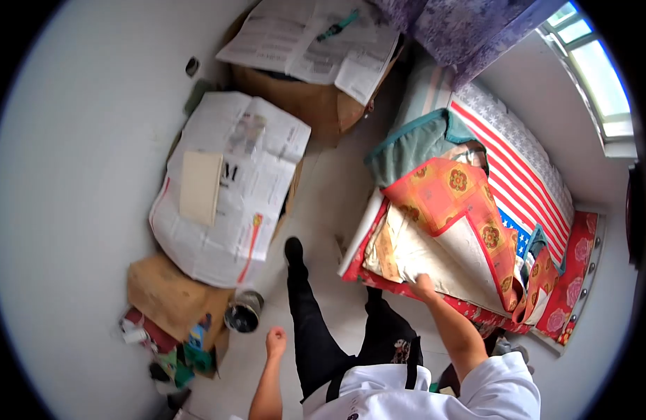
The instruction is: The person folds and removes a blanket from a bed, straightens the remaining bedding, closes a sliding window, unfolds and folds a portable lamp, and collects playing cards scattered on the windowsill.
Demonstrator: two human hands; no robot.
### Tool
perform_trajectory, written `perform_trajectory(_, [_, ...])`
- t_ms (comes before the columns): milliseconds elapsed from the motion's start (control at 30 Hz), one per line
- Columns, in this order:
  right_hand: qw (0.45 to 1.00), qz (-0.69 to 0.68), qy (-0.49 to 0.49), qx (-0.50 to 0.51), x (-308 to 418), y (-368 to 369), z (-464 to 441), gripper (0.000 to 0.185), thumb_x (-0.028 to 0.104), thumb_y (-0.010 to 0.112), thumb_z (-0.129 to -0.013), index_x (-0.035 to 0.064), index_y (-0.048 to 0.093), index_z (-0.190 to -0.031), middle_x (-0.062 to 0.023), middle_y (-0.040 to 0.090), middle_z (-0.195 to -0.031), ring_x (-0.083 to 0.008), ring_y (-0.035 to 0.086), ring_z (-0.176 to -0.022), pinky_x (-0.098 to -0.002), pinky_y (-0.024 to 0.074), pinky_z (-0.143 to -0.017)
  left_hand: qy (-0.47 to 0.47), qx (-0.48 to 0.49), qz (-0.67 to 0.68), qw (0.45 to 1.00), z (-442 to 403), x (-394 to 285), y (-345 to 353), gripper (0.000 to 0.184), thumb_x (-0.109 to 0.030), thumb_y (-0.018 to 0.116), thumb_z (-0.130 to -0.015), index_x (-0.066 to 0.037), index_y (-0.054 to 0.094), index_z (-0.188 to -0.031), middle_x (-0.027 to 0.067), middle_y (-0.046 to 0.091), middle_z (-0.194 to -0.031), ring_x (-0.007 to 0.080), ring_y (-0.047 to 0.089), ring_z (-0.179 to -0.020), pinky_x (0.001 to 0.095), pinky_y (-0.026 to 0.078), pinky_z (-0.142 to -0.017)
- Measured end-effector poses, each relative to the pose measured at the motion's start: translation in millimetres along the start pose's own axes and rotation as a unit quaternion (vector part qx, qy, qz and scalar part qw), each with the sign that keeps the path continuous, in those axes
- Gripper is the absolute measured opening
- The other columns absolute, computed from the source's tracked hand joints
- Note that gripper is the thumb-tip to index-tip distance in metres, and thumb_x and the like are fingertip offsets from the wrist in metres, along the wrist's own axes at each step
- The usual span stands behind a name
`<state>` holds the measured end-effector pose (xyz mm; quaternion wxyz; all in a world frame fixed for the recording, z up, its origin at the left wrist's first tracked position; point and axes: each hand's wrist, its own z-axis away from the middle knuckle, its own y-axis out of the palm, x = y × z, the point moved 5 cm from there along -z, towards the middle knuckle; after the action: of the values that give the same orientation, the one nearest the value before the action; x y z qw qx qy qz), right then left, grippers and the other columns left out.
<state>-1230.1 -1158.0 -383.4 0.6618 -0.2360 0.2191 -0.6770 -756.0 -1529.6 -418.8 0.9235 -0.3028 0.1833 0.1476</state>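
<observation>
On the low bed, my right hand (422,285) is closed at the front edge of a cream-coloured sheet (442,255), its fingers partly hidden. An orange patterned mat (459,189) with a pale underside lies folded back over that sheet. Beneath them shows a red floral cover (459,305). My left hand (276,341) hangs beside my leg, loosely curled, with nothing visible in it. The nearest thing to it is a dark cylindrical container (244,312) on the floor.
Newspaper (218,126) covers a box at the left, with a beige rectangular item (201,187) on top. Another newspaper-covered cardboard box (295,91) stands behind. A striped, starred blanket (519,185) lies along the bed, below a purple curtain (463,31) and window (595,73).
</observation>
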Motion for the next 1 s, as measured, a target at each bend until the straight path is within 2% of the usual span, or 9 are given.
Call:
perform_trajectory(100, [0.996,0.058,0.043,-0.059,-56,0,11,0.038,0.032,0.064,-0.082,-0.0057,0.071,-0.082,-0.0300,0.068,-0.093,-0.0410,0.069,-0.093,-0.0448,0.0548,-0.081,0.001,0.041,0.021,0.999,-23,-23,-42,0.018,-0.008,0.063,-0.087,-0.001,0.064,-0.104,0.0099,0.068,-0.090,0.0200,0.068,-0.073,0.0329,0.055,-0.072])
perform_trajectory(200, [0.991,0.132,0.012,-0.004,-15,-21,57,0.034,0.026,0.058,-0.082,-0.0051,0.072,-0.088,-0.0288,0.069,-0.091,-0.0430,0.069,-0.090,-0.0462,0.0558,-0.083,-0.015,0.041,0.089,0.995,-48,-88,-108,0.018,-0.009,0.062,-0.091,0.001,0.063,-0.106,0.0095,0.067,-0.091,0.0195,0.069,-0.075,0.0323,0.055,-0.072])
perform_trajectory(367, [0.998,-0.045,0.043,0.022,43,-10,105,0.036,0.030,0.065,-0.077,-0.0031,0.073,-0.088,-0.0284,0.069,-0.092,-0.0391,0.068,-0.097,-0.0461,0.0540,-0.088,0.043,0.009,0.075,0.996,-99,-148,-190,0.018,-0.011,0.061,-0.093,0.001,0.062,-0.107,0.0100,0.067,-0.092,0.0184,0.068,-0.073,0.0314,0.054,-0.068])
perform_trajectory(500, [0.987,-0.142,0.070,0.015,59,-5,126,0.036,0.029,0.066,-0.074,-0.0014,0.074,-0.091,-0.0265,0.069,-0.097,-0.0385,0.068,-0.099,-0.0433,0.0538,-0.090,0.075,0.042,-0.053,0.995,-142,-222,-215,0.017,-0.010,0.061,-0.092,0.001,0.062,-0.105,0.0111,0.069,-0.090,0.0188,0.068,-0.071,0.0305,0.054,-0.066])
perform_trajectory(667, [0.968,-0.214,0.126,0.021,50,-26,135,0.034,0.027,0.066,-0.072,-0.0014,0.075,-0.089,-0.0270,0.069,-0.102,-0.0376,0.066,-0.103,-0.0426,0.0520,-0.094,0.149,0.098,-0.100,0.979,-178,-367,-189,0.020,-0.011,0.062,-0.091,0.003,0.062,-0.106,0.0124,0.069,-0.090,0.0194,0.069,-0.071,0.0313,0.056,-0.066])
perform_trajectory(767, [0.961,-0.229,0.152,-0.034,30,-16,111,0.030,0.028,0.068,-0.072,0.0043,0.077,-0.087,-0.0211,0.072,-0.092,-0.0338,0.070,-0.094,-0.0405,0.0547,-0.088,0.236,0.151,-0.119,0.953,-186,-471,-151,0.022,-0.011,0.062,-0.092,0.003,0.062,-0.109,0.0129,0.069,-0.091,0.0201,0.071,-0.074,0.0313,0.056,-0.068])
perform_trajectory(900, [0.924,-0.307,0.218,-0.067,40,-44,61,0.033,0.028,0.070,-0.072,0.0029,0.076,-0.092,-0.0231,0.072,-0.095,-0.0335,0.071,-0.095,-0.0391,0.0550,-0.087,0.297,0.180,-0.152,0.925,-179,-620,-87,0.024,-0.013,0.062,-0.093,0.002,0.062,-0.112,0.0132,0.070,-0.093,0.0210,0.071,-0.079,0.0315,0.056,-0.071])
perform_trajectory(933, [0.914,-0.334,0.230,-0.008,45,-66,58,0.039,0.031,0.072,-0.073,0.0014,0.075,-0.097,-0.0237,0.072,-0.098,-0.0303,0.071,-0.096,-0.0380,0.0550,-0.087,0.313,0.190,-0.172,0.915,-160,-659,-70,0.025,-0.013,0.061,-0.093,0.002,0.062,-0.112,0.0132,0.070,-0.094,0.0212,0.071,-0.080,0.0314,0.056,-0.072])
perform_trajectory(1000, [0.887,-0.422,0.184,-0.031,59,-102,33,0.039,0.032,0.073,-0.075,0.0003,0.075,-0.098,-0.0210,0.073,-0.096,-0.0277,0.072,-0.092,-0.0365,0.0551,-0.084,0.346,0.220,-0.169,0.896,-155,-720,-27,0.024,-0.014,0.062,-0.093,0.001,0.063,-0.111,0.0145,0.069,-0.097,0.0230,0.072,-0.084,0.0334,0.056,-0.075])
